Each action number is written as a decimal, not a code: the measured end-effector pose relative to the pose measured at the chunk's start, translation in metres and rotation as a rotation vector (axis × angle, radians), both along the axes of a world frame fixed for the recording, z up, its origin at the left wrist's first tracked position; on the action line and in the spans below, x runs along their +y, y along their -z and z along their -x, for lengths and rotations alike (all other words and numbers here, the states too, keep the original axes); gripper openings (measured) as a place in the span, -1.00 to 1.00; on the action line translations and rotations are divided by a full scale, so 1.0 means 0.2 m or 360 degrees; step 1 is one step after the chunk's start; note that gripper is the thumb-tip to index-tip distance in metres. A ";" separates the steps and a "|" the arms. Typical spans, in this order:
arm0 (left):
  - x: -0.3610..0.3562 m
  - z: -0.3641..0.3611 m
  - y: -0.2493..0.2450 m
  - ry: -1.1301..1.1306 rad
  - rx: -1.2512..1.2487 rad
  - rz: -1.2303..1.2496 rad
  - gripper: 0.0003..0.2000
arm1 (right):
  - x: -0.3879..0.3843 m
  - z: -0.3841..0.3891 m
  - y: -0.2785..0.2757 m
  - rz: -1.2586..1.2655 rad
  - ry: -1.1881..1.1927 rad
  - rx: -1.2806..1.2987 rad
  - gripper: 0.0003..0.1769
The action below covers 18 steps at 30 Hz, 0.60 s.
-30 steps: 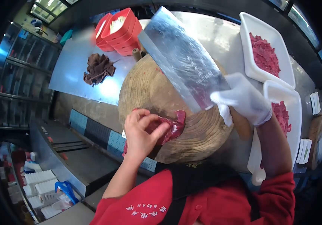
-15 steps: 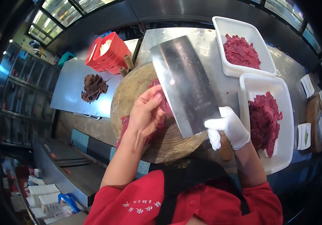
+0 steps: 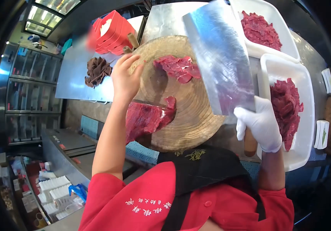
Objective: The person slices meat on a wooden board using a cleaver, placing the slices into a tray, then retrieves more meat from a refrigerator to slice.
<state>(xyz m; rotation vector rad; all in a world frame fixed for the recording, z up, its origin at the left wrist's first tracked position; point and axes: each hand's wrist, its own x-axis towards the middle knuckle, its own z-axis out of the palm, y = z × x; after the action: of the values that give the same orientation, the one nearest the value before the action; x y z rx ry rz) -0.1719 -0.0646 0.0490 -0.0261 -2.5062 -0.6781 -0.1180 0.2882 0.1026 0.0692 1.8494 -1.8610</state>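
My right hand [image 3: 261, 125], in a white glove, grips the wooden handle of a large cleaver [image 3: 221, 57]. Its broad blade is raised, flat side facing the camera, over the right side of a round wooden chopping block [image 3: 196, 123]. My bare left hand [image 3: 127, 79] is above the block's left edge, fingers apart and holding nothing. Sliced red meat [image 3: 179, 68] lies toward the back of the block, partly covered by the blade. Nearer me, a thick chunk of raw meat [image 3: 148, 119] rests on the left edge, partly behind my left forearm.
Two white tubs of sliced meat stand on the right, a rear tub [image 3: 294, 52] and a nearer tub [image 3: 308, 115]. A crumpled brown cloth [image 3: 98, 72] lies on the steel table at left. Stacked red baskets [image 3: 113, 32] and two wooden handles [image 3: 132, 40] are behind it.
My left hand has left the meat beside the blade and swung left, its fingers spreading. The cleaver has shifted right, uncovering the meat on the block. The camera view has shifted slightly.
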 end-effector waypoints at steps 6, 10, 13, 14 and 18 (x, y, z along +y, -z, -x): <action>0.17 -0.56 0.05 0.0152 -0.0106 0.0201 -0.82 | -0.08 -0.01 0.01 -0.1222 -0.1061 0.1099 -0.79; 0.25 -0.67 0.12 0.0165 -0.0149 0.0149 -0.73 | -0.10 -0.01 -0.04 -0.1285 -0.1399 0.1088 -0.80; 0.26 -0.68 0.18 0.0181 -0.0097 0.0082 -0.69 | -0.09 -0.01 -0.06 -0.1508 -0.1552 0.1238 -0.82; 0.26 -0.68 0.19 0.0186 -0.0082 0.0078 -0.69 | -0.09 -0.01 -0.07 -0.1511 -0.1565 0.1230 -0.82; 0.19 -0.74 0.28 0.0395 -0.0094 0.0028 -0.66 | -0.12 -0.03 -0.13 -0.1643 -0.1683 0.1534 -0.58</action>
<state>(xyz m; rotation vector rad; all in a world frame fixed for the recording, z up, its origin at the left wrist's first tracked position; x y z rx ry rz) -0.0243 -0.0258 -0.0074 -0.3331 -2.5907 -0.7651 -0.1122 0.2652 0.1281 -1.3349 2.4357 -0.0572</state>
